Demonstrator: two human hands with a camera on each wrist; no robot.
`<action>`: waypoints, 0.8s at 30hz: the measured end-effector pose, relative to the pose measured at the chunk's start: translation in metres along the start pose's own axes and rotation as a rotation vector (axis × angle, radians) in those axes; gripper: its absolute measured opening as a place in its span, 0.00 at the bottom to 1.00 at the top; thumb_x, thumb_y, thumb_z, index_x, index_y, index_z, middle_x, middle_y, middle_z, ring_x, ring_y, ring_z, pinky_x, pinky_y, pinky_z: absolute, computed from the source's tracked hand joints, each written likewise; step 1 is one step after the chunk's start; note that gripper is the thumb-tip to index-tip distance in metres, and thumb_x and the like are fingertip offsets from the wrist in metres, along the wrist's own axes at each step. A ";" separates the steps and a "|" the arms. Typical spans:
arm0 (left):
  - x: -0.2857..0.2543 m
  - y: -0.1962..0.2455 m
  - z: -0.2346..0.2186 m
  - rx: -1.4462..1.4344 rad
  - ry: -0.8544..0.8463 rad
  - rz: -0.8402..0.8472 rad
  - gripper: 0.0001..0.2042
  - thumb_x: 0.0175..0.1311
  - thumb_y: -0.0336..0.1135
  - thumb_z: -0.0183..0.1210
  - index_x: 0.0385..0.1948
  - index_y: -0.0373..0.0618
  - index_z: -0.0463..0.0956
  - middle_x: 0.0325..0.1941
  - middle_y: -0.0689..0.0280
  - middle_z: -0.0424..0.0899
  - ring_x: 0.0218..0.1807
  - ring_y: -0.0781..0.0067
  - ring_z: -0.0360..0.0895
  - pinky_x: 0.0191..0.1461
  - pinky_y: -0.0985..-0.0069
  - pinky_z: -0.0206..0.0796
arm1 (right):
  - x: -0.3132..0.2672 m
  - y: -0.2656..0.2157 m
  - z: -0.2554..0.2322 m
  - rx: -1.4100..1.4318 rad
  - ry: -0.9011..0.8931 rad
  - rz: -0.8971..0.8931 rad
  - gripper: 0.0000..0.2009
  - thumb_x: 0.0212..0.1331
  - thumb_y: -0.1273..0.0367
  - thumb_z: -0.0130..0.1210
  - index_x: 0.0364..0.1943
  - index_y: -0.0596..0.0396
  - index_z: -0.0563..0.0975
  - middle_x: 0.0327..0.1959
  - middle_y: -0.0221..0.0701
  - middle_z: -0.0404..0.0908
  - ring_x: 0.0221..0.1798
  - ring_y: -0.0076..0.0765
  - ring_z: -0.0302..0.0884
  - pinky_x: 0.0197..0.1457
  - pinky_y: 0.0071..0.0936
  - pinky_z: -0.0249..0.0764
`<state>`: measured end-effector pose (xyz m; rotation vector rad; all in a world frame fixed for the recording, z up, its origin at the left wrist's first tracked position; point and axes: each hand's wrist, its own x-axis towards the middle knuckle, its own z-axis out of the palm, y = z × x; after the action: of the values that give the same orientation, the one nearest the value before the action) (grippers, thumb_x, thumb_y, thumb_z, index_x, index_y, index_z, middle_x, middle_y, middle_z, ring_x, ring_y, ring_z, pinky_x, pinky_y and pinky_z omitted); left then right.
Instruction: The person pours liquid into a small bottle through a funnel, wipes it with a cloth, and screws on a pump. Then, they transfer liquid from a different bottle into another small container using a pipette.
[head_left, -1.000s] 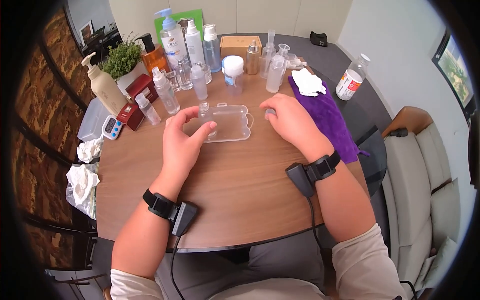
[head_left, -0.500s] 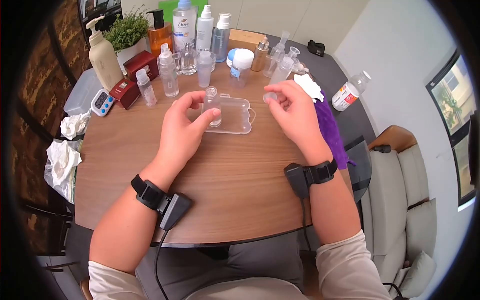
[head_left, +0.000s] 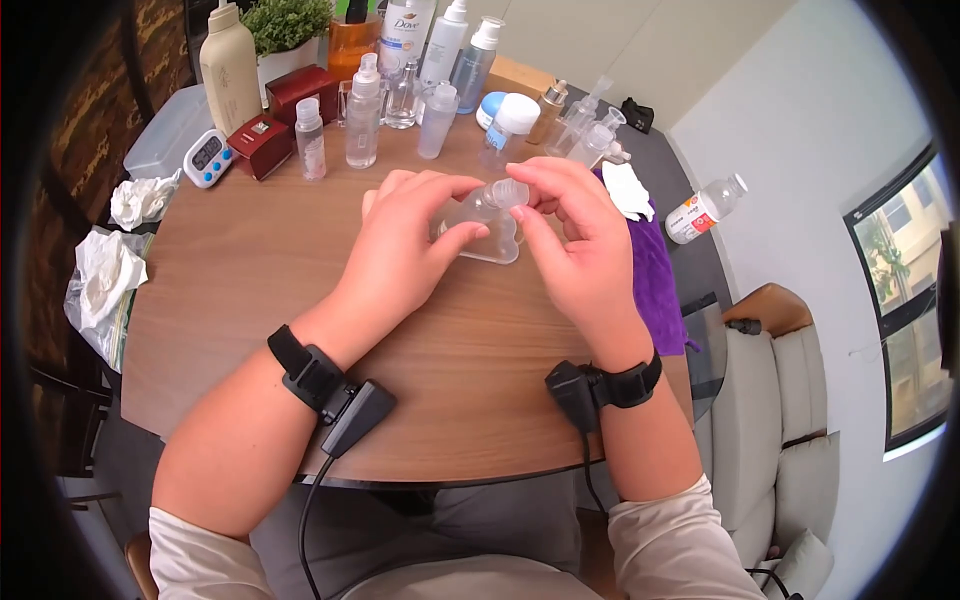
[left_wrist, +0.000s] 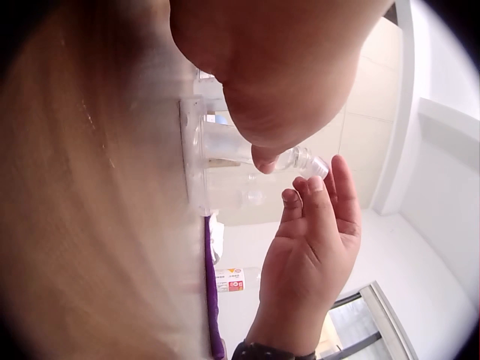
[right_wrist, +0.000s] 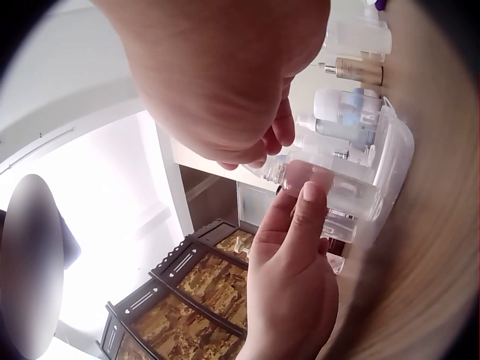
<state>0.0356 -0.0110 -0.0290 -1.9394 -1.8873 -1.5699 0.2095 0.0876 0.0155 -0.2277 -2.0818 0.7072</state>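
Observation:
A small clear bottle (head_left: 480,204) is pinched between the thumb and fingers of my left hand (head_left: 400,238), tilted over a clear plastic tray (head_left: 497,249). My right hand (head_left: 588,235) pinches a small clear cap (head_left: 512,192) at the bottle's mouth. In the left wrist view, the cap (left_wrist: 319,166) is at the bottle's neck (left_wrist: 288,160), by the fingertips of the right hand (left_wrist: 307,259). The right wrist view has the left thumb against the bottle (right_wrist: 306,175); the right fingers partly hide its top.
Bottles and jars, including a white-lidded jar (head_left: 517,115), stand behind the hands. Red boxes (head_left: 262,147) and a timer (head_left: 207,159) are at left. A purple cloth (head_left: 655,290) lies at the right edge, near a labelled bottle (head_left: 700,210).
The hands have come together, bringing cap and bottle mouth to each other. The bottle, upright before, now leans right. The head view has shifted.

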 end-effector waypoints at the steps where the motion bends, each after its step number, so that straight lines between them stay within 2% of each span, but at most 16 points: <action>1: -0.001 0.000 0.001 -0.003 0.000 -0.005 0.19 0.62 0.35 0.73 0.55 0.46 0.83 0.51 0.66 0.86 0.56 0.61 0.75 0.61 0.66 0.65 | 0.000 0.000 -0.001 -0.009 -0.015 0.000 0.17 0.62 0.83 0.59 0.55 0.60 0.84 0.52 0.37 0.83 0.42 0.29 0.81 0.46 0.26 0.79; 3: -0.001 0.001 0.003 0.008 -0.003 0.017 0.19 0.63 0.34 0.72 0.55 0.47 0.83 0.52 0.66 0.86 0.56 0.62 0.75 0.63 0.66 0.62 | 0.000 -0.002 -0.002 -0.037 -0.030 0.010 0.17 0.63 0.83 0.59 0.55 0.60 0.84 0.52 0.37 0.83 0.42 0.29 0.80 0.45 0.26 0.79; 8: -0.001 0.000 0.003 0.037 -0.010 0.038 0.19 0.64 0.33 0.71 0.56 0.47 0.82 0.52 0.67 0.86 0.56 0.61 0.75 0.63 0.65 0.62 | 0.003 -0.005 -0.004 -0.123 -0.093 0.034 0.17 0.63 0.81 0.60 0.57 0.60 0.83 0.52 0.37 0.83 0.41 0.29 0.80 0.45 0.25 0.79; 10: -0.003 0.000 0.005 0.036 -0.003 0.047 0.19 0.64 0.33 0.71 0.57 0.48 0.82 0.52 0.67 0.86 0.57 0.60 0.75 0.64 0.65 0.62 | 0.004 -0.007 -0.004 -0.241 -0.104 0.104 0.19 0.63 0.78 0.64 0.59 0.58 0.82 0.49 0.36 0.83 0.40 0.30 0.80 0.44 0.26 0.79; 13: -0.002 0.001 0.005 0.050 0.010 0.047 0.18 0.65 0.33 0.70 0.57 0.48 0.82 0.53 0.67 0.86 0.57 0.60 0.75 0.64 0.64 0.61 | 0.007 -0.009 0.000 -0.316 -0.017 0.002 0.23 0.61 0.73 0.69 0.62 0.57 0.80 0.46 0.36 0.82 0.40 0.32 0.79 0.45 0.27 0.78; 17: -0.004 0.001 0.004 0.057 -0.007 0.033 0.18 0.65 0.33 0.69 0.57 0.49 0.82 0.53 0.66 0.86 0.59 0.59 0.75 0.65 0.63 0.60 | 0.005 -0.003 -0.005 -0.167 -0.092 -0.012 0.27 0.59 0.71 0.71 0.65 0.56 0.79 0.44 0.36 0.81 0.43 0.33 0.79 0.47 0.28 0.78; 19: -0.003 0.001 0.003 0.067 -0.012 0.032 0.19 0.65 0.33 0.69 0.58 0.49 0.82 0.53 0.66 0.85 0.59 0.59 0.75 0.65 0.63 0.60 | 0.004 -0.008 -0.007 -0.270 -0.154 0.165 0.28 0.59 0.70 0.71 0.65 0.56 0.78 0.44 0.35 0.82 0.43 0.33 0.79 0.48 0.29 0.78; 20: -0.004 0.001 0.004 0.074 -0.006 0.035 0.18 0.65 0.33 0.69 0.58 0.49 0.82 0.54 0.66 0.85 0.59 0.58 0.74 0.65 0.62 0.60 | 0.006 -0.009 -0.006 -0.269 -0.154 0.164 0.28 0.59 0.70 0.71 0.65 0.56 0.78 0.44 0.35 0.82 0.43 0.33 0.79 0.48 0.29 0.78; 22: -0.004 0.001 0.005 0.080 -0.002 0.037 0.18 0.65 0.33 0.69 0.58 0.49 0.82 0.54 0.66 0.85 0.59 0.58 0.74 0.65 0.62 0.60 | 0.007 -0.009 -0.004 -0.264 -0.050 0.009 0.27 0.59 0.70 0.71 0.65 0.56 0.79 0.43 0.34 0.83 0.40 0.33 0.79 0.46 0.30 0.78; 24: -0.004 0.001 0.005 0.080 -0.013 0.045 0.18 0.65 0.33 0.69 0.57 0.48 0.82 0.54 0.65 0.85 0.60 0.58 0.74 0.65 0.62 0.60 | 0.004 -0.006 -0.009 -0.272 -0.123 0.064 0.27 0.59 0.69 0.71 0.64 0.56 0.79 0.43 0.34 0.83 0.39 0.33 0.79 0.45 0.30 0.79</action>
<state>0.0402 -0.0113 -0.0337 -1.9496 -1.8675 -1.4499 0.2149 0.0874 0.0255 -0.4129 -2.2956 0.4832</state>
